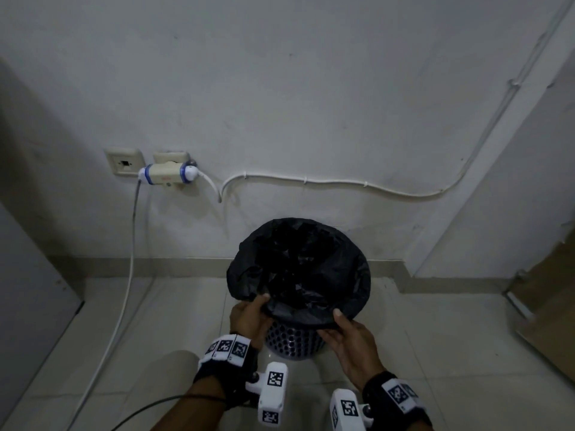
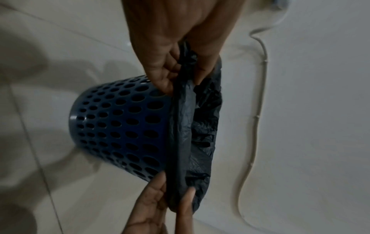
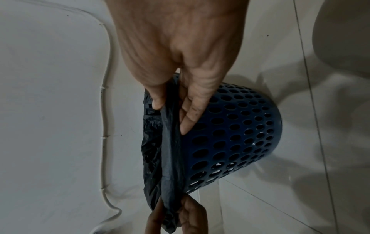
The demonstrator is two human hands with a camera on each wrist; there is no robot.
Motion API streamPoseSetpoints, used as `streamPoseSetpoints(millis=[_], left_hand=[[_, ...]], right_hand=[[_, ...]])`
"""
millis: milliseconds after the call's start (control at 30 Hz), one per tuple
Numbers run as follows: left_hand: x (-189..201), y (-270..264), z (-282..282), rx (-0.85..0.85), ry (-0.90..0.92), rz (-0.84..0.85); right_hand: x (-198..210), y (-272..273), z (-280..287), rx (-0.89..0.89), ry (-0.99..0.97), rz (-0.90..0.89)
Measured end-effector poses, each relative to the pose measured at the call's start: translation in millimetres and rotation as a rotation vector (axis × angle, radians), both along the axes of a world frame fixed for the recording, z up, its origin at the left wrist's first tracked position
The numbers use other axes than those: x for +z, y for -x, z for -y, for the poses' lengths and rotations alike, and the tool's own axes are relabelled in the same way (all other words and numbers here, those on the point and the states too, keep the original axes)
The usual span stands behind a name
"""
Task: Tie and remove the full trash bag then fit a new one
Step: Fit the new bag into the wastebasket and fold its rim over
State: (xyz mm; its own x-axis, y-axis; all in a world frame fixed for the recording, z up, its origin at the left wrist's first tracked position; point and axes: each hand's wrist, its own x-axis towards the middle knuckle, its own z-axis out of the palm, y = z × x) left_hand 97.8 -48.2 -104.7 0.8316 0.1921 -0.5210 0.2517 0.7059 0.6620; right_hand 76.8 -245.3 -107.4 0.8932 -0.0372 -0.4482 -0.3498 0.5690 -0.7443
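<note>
A blue perforated bin [image 1: 291, 340] [image 2: 118, 126] [image 3: 236, 129] stands on the tiled floor by the wall. A black trash bag [image 1: 298, 265] [image 2: 186, 129] [image 3: 170, 152] lines it, its edge folded over the rim. My left hand [image 1: 250, 315] [image 2: 176, 69] pinches the near rim fold on the left side, thumb inside the bag. My right hand [image 1: 345, 331] [image 3: 174, 110] pinches the same fold on the right side, thumb on top and fingers under the rim. The bag's contents are too dark to make out.
A wall socket with a white adapter [image 1: 168, 174] sits left of the bin, and a white cable [image 1: 124, 293] drops to the floor. Another cable [image 1: 342, 183] runs along the wall. A cardboard piece [image 1: 547, 306] leans at the right.
</note>
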Motion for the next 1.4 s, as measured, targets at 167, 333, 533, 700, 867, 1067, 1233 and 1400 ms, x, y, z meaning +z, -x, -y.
streamPoseSetpoints(millis=[167,333,533,700,867,1067,1233,1400], left_hand=[[-6,6,13,-0.007,0.158,0.091],[-16,20,31,-0.096,0.169,0.136],[-25,27,24,-0.054,0.114,0.053],[-29,18,11,0.089,0.114,-0.050],[-30,15,4,-0.001,0.053,-0.216],[-26,5,-5,-0.004,-0.039,-0.134],[-17,7,-6,-0.041,-0.094,-0.051],[-8,9,-2,-0.122,0.027,0.007]], right_hand=[[7,4,-2,-0.053,-0.070,-0.044],[2,15,-25,0.058,-0.069,-0.104],[6,13,-19,0.057,-0.055,0.001],[6,11,-16,0.085,-0.013,0.018],[4,8,-11,0.117,0.021,0.011],[2,6,-5,0.127,0.049,0.018],[1,5,-4,0.135,0.056,0.010],[4,0,4,0.119,0.053,0.027]])
